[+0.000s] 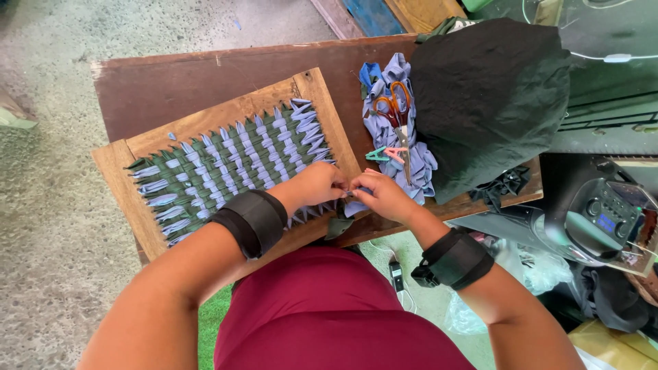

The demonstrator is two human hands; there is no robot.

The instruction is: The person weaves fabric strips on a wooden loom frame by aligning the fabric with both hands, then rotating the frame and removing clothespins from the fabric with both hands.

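Note:
A wooden frame loom (226, 113) lies on a dark brown table (171, 75), filled with a woven mat of green and light-blue fabric strips (233, 164). My left hand (317, 183) and my right hand (378, 194) meet at the loom's near right corner, fingers pinched together on a light-blue strip (355, 205) at the mat's edge. Both wrists carry black bands.
A pile of light-blue fabric strips (387, 127) lies right of the loom, with orange-handled scissors (396, 109) and small clips (385, 154) on top. A large black cloth (486, 89) covers the table's right end. A dark device (603, 212) sits lower right.

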